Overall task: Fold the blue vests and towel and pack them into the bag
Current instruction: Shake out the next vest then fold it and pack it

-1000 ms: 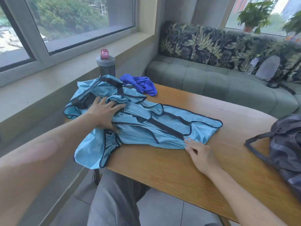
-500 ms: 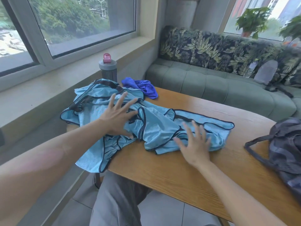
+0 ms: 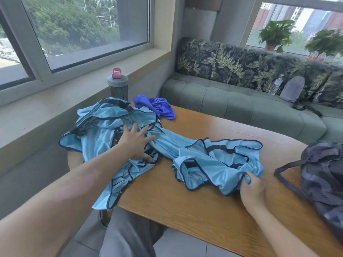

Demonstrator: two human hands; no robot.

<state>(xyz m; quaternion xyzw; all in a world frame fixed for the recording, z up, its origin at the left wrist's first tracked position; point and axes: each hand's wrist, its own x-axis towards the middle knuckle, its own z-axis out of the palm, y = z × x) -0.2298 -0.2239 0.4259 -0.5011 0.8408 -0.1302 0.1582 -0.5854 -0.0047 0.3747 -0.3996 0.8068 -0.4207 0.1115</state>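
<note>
Window side of the bench first: pale blue vests heaped there, one hem hanging off the bench edge toward the floor, a grey bottle with a pink cap just behind the heap. Left hand flat on that heap, fingers straight and spread, pinning and gripping nothing; half a second ago raised with splayed fingers above the same spot, now pressed down. Deep blue towel crumpled just beyond the heap, toward the green sofa, untouched and unfolded. Further right of the heap, one vest drawn out in a twisted rope across the bench, its far part bunched. Right hand curled round the near corner of that bunch, fabric pinched between thumb and fingers; open and flat over the cloth half a second ago, now closed on it and shifted away from the heap toward the bag. Bag slumped at the bench's far right, well apart from the heap, just beside the gripped corner, no cloth visibly in it. Likely meaning: one vest being separated from the rest, anchored at one end and pulled at the other. Nothing folded yet, nothing packed; task barely begun. Risk, as a guess: the heap dragged along if the anchoring palm slips.
</note>
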